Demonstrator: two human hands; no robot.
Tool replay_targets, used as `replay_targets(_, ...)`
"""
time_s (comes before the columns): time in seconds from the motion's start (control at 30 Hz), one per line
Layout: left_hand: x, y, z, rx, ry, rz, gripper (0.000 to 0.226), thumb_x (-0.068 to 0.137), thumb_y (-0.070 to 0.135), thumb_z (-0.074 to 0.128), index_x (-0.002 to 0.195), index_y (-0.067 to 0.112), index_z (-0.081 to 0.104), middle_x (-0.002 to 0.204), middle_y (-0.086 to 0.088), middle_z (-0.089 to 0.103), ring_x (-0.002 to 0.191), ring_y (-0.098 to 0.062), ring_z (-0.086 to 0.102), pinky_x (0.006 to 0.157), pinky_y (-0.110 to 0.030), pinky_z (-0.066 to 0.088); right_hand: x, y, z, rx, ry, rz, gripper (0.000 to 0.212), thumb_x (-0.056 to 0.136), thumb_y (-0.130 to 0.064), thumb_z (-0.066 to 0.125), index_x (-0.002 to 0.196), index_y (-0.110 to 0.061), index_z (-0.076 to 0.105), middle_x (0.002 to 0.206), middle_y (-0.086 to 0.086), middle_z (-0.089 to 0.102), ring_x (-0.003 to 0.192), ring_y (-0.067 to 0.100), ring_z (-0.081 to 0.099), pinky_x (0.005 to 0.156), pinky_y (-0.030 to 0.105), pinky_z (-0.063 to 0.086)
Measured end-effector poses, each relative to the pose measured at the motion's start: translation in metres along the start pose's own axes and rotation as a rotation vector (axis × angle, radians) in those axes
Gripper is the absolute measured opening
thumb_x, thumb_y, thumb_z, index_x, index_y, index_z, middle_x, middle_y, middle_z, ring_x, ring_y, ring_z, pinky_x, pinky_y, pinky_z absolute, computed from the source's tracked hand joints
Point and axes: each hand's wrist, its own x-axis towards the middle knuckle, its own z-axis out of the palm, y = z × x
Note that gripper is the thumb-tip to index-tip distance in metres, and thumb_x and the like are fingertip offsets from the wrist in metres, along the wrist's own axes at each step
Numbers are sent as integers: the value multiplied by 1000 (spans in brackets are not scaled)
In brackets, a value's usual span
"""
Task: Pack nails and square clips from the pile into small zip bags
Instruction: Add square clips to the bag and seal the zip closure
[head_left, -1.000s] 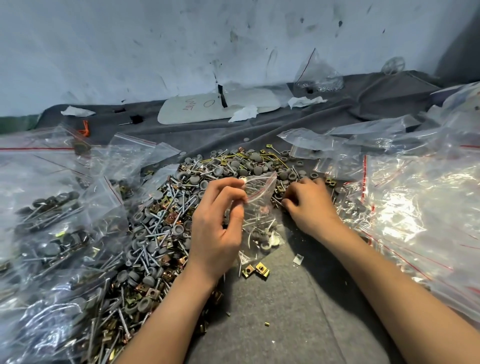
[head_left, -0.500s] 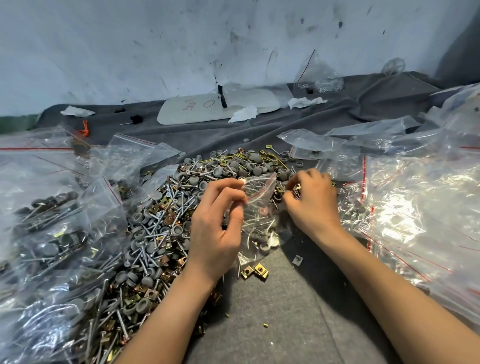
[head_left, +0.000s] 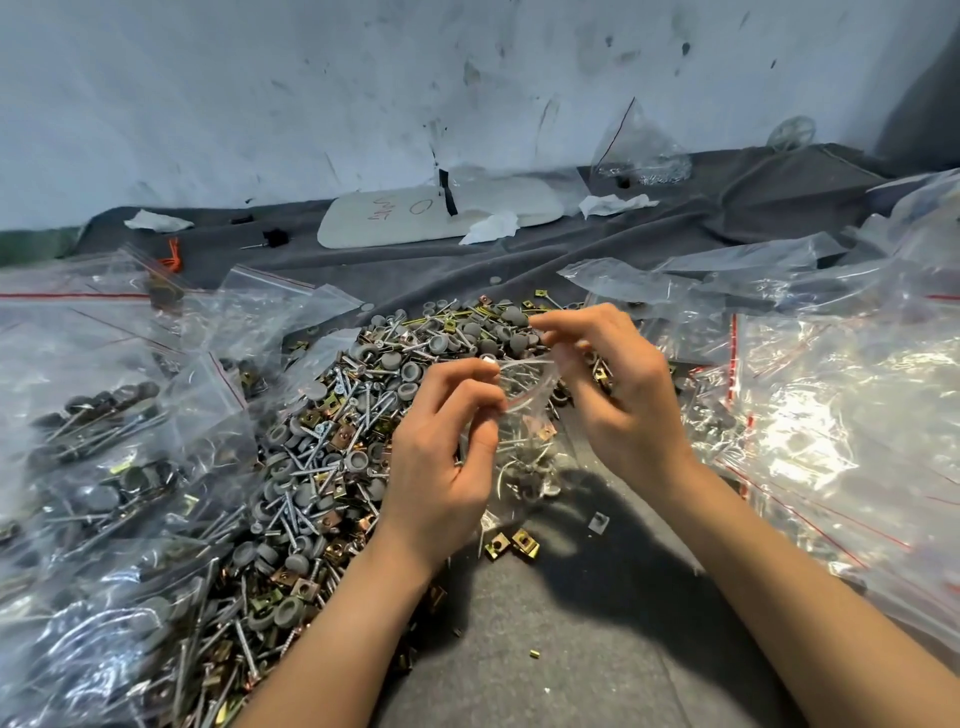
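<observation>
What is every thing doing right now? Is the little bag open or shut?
left hand, pinches the small zip bag's top.
right hand, pinches the same top edge.
small zip bag, held upright, partly filled; zip unclear.
pile, loose on the cloth.
loose square clips, lying beside the pile.
filled bags, lying at the left.

Small packing workshop: scuffed wall (head_left: 311, 78), grey cloth bench (head_left: 597, 649), fastener pile (head_left: 332, 441), zip bags (head_left: 831, 415)

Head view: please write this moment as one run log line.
left hand: holds bag | right hand: pinches bag mouth | bag: partly filled | pile: left of hands
</observation>
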Motion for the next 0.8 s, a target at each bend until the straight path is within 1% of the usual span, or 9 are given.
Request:
replay_targets(0.07, 1, 1, 0, -7, 31, -11, 16, 86, 9, 47, 88, 3, 62, 108, -6, 58, 101, -2, 54, 85, -11, 42, 1, 5, -3, -11, 63, 132, 21, 90, 3, 54, 106, -6, 66, 97, 4, 64, 90, 19, 62, 79, 28, 50)
replay_targets(0.1, 1, 1, 0, -2, 46, -17, 13, 86, 5, 49, 88, 2, 62, 107, -7, 58, 100, -2, 54, 84, -11, 42, 2, 10, -4, -46, 39, 215, 21, 90, 2, 55, 103, -9, 66, 95, 1, 64, 87, 16, 61, 78, 27, 50)
replay_targets(0.13, 1, 2, 0, 5, 61, -23, 11, 85, 1, 51, 88, 2, 62, 107, -7, 59, 99, -1, 54, 83, -11, 42, 2, 15, -6, -95, -44, 302, 20, 90, 1, 56, 101, -11, 67, 94, -1, 64, 85, 13, 60, 79, 26, 50)
replay_targets(0.2, 2, 2, 0, 11, 93, -19, 13, 83, -5, 51, 88, 1, 62, 105, -8, 59, 98, 0, 54, 83, -10, 41, 0, 24, -5, -212, -330, 432, 15, 90, -6, 59, 100, -14, 68, 95, -3, 64, 86, 9, 56, 83, 23, 48)
replay_targets(0.27, 2, 3, -1, 7, 118, -14, 14, 83, -6, 50, 88, 1, 61, 105, -8, 59, 98, 3, 53, 83, -9, 41, -5, 29, -1, -337, -572, 446, 13, 90, -14, 62, 102, -15, 68, 100, -1, 65, 88, 10, 55, 82, 24, 47)
replay_targets(0.33, 2, 3, -1, -11, 141, -15, 13, 86, 0, 49, 88, 2, 61, 104, -8, 59, 98, 1, 54, 83, -11, 42, -8, 29, 3, -404, -670, 424, 12, 89, -19, 65, 100, -16, 68, 100, 0, 64, 88, 13, 55, 82, 29, 49)
replay_targets(0.47, 3, 5, -2, -59, 175, -8, 17, 87, 9, 44, 88, 4, 59, 103, -8, 58, 97, -3, 54, 83, -13, 43, -5, 27, 1, -405, -697, 436, 11, 85, -24, 70, 94, -17, 70, 96, -1, 65, 87, 15, 58, 80, 33, 51)
replay_targets(0.67, 2, 3, -2, -67, 176, -7, 16, 87, 10, 44, 88, 7, 59, 102, -6, 57, 99, -2, 54, 84, -14, 43, -6, 23, 4, -406, -718, 454, 27, 81, -39, 72, 99, -20, 65, 99, -2, 58, 90, 15, 54, 81, 35, 51)
replay_targets(0.8, 2, 3, -3, -60, 172, -7, 17, 87, 9, 43, 88, 5, 59, 102, -6, 58, 98, -3, 54, 83, -14, 43, -8, 20, 8, -427, -674, 456, 18, 85, -33, 69, 96, -19, 62, 99, -1, 57, 89, 15, 53, 80, 32, 49)
